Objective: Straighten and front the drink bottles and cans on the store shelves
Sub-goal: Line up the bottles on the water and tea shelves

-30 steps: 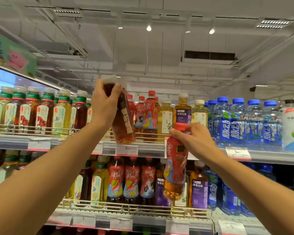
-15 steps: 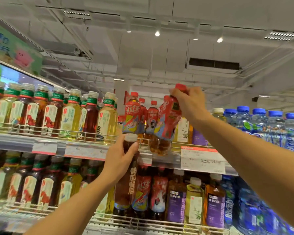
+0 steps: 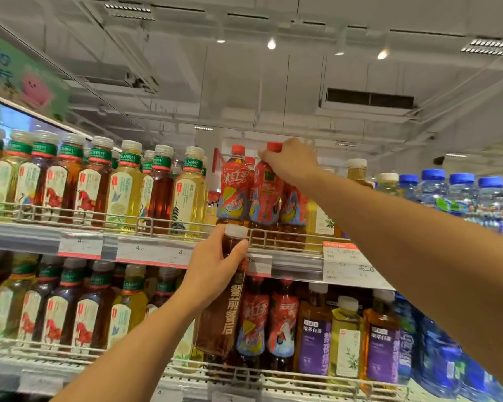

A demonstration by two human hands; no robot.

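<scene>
Two grips, right hand (image 3: 291, 165) pinching red-capped bottle (image 3: 266, 195) top, left hand (image 3: 215, 269) clasping dark tea bottle (image 3: 222, 309)

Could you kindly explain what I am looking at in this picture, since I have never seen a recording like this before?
There is no machine here: a person wears a camera on the head, so the one view looks out and up along their bare arms at store shelves. The left hand grips a dark brown tea bottle with a white cap, held in front of the lower shelf. The right hand holds the red cap end of a red-labelled iced tea bottle standing on the upper shelf behind its wire rail. Around them stand rows of green-collared tea bottles, purple-labelled bottles and blue-capped water bottles.
</scene>
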